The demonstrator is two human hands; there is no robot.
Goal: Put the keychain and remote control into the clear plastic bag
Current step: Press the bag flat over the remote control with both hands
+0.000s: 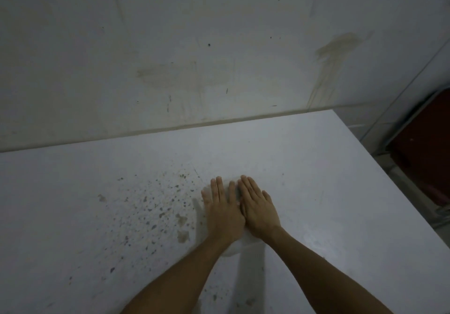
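My left hand (222,212) and my right hand (258,206) lie flat, palms down and side by side, on a pale, faintly see-through clear plastic bag (231,249) on the white table (328,180). The bag shows only as a light edge around and below my hands. A dark patch (238,191) peeks between my fingers; I cannot tell what it is. The keychain and the remote control are not visible anywhere. Neither hand grips anything.
The table has brown speckled stains (155,206) left of my hands. A stained white wall (194,58) rises behind the table's far edge. The table's right edge drops off beside a dark red object with a metal frame (423,148).
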